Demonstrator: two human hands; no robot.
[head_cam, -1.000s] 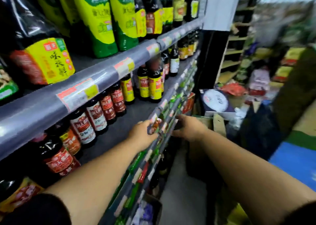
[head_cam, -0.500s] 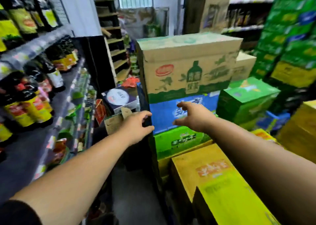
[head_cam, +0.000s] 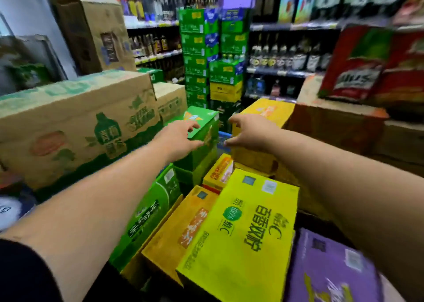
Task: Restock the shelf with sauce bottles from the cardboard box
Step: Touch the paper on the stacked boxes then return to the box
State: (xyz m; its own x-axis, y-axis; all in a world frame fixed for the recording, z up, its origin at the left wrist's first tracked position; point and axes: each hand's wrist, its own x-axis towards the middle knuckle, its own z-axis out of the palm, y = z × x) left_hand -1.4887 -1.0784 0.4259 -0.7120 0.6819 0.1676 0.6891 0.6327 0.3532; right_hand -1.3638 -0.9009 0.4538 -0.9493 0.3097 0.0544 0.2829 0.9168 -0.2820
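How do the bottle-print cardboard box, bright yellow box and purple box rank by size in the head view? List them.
1. bottle-print cardboard box, narrowly.
2. bright yellow box, enlarged by nearness.
3. purple box, cut off by the frame.

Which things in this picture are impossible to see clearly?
Head view only:
Contents of the large brown cardboard box with green bottle print: hidden by its closed top.
Whether the left hand touches the green carton: motion blur.
Labels on the dark bottles at the back: blurred, too small.
The purple carton: cut off by the bottom edge.
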